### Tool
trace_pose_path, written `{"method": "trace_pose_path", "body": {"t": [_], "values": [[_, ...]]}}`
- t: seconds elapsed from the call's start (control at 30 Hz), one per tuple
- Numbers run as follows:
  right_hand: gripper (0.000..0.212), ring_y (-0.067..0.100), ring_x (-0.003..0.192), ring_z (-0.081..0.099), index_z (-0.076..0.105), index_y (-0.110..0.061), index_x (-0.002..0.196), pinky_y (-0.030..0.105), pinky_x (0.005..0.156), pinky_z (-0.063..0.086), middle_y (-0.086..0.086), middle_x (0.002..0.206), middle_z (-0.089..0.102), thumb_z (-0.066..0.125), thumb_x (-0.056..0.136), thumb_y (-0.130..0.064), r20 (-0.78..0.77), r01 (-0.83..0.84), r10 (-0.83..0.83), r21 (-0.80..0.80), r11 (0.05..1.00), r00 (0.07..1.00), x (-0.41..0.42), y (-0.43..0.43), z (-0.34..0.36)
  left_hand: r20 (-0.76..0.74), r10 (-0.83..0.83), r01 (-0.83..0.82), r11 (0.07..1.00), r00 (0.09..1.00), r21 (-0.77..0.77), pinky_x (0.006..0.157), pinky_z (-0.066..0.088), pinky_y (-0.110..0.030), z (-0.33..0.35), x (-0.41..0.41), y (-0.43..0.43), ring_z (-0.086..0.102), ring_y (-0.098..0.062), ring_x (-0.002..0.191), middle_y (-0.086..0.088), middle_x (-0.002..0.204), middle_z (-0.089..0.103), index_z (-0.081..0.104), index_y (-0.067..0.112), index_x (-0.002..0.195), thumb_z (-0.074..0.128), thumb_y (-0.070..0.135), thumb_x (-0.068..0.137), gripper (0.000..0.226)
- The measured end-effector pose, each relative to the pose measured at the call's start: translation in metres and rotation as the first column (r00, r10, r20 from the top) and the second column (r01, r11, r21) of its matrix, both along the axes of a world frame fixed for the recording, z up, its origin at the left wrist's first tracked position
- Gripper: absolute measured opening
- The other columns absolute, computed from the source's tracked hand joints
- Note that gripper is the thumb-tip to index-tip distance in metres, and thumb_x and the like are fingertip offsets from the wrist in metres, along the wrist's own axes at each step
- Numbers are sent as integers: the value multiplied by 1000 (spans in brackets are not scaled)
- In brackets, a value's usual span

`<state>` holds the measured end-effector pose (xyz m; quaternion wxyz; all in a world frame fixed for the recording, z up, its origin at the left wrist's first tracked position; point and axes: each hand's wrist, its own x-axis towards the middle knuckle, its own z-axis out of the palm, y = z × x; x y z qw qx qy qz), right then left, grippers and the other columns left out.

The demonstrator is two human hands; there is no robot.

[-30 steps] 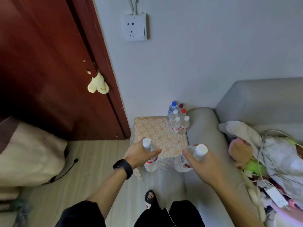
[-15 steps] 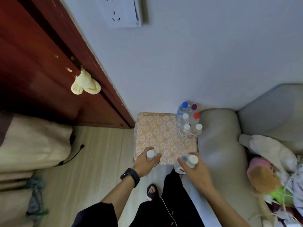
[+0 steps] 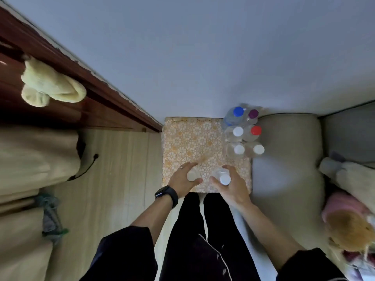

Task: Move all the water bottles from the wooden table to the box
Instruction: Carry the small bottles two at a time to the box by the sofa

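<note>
— Fingers of the left hand curl round one bottle; the right hand grips a second bottle.
— Long axis?
— Both roughly upright, caps up, over the box at its near edge, side by side. The standing bottles crowd its far right corner.
— Then each likely goes straight down; neither hand is nearer.

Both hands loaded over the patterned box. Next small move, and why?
Probably lower both and stand them on the patterned box, then let go: the left hand holds a bottle, the right hand a white-capped bottle, both over its near edge; six bottles already stand along its right side.
</note>
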<state>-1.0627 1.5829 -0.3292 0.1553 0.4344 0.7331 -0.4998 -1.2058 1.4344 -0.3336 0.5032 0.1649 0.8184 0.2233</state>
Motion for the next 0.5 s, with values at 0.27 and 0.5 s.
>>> {"method": "trace_pose_path", "body": {"t": [0.27,0.5], "values": [[70,22,122,59,47,-22,141,34,98,46,-1,132,63,73,85,-53,51,86,-86,1,996,995,-16,-22,-35,-27,-100,101,995,995,18,109,42,-41,-33,-1,-13,42,-18,140,10,161,30,42,45,145,71,50,88,64],[83,26,131,50,38,-23,150,39,102,43,5,147,49,76,82,-52,51,-54,50,78,995,997,-18,-17,-37,-34,4,-2,998,999,55,109,38,-40,-32,3,-28,29,-16,147,10,166,15,21,46,151,75,58,79,91]]}}
